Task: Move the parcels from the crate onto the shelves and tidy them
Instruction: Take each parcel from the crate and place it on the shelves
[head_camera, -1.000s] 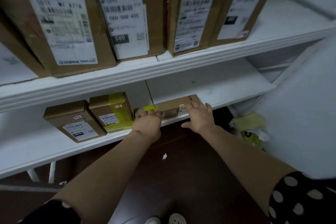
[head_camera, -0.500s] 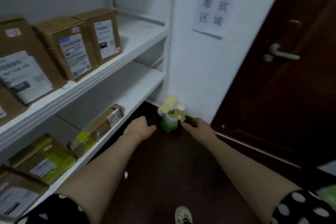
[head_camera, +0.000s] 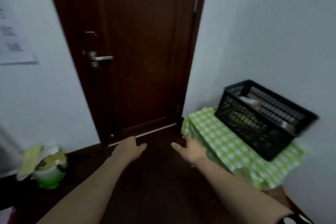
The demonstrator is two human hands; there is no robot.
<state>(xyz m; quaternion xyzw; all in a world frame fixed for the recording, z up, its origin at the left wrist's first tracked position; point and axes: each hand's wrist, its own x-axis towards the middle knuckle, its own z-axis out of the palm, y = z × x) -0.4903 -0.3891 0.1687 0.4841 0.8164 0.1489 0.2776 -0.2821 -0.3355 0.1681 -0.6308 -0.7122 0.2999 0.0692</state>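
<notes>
A black plastic crate [head_camera: 261,127] stands at the right on a table under a green checked cloth [head_camera: 218,143]. Through its mesh and over its rim I make out parcels [head_camera: 250,101], blurred. My left hand [head_camera: 128,148] floats in front of me over the dark floor, fingers relaxed, holding nothing. My right hand [head_camera: 190,148] is stretched forward with its fingers spread, just left of the cloth's edge, and holds nothing. The shelves are out of view.
A dark wooden door [head_camera: 141,51] with a metal handle [head_camera: 100,58] is straight ahead, closed. A green and white bin [head_camera: 49,167] with yellowish rubbish stands on the floor at the left. A paper notice [head_camera: 12,42] hangs on the left wall.
My view has swung right, from the shelves to the door and the crate. Both hands let go of the flat parcel on the lower shelf and now hang free in front of me.
</notes>
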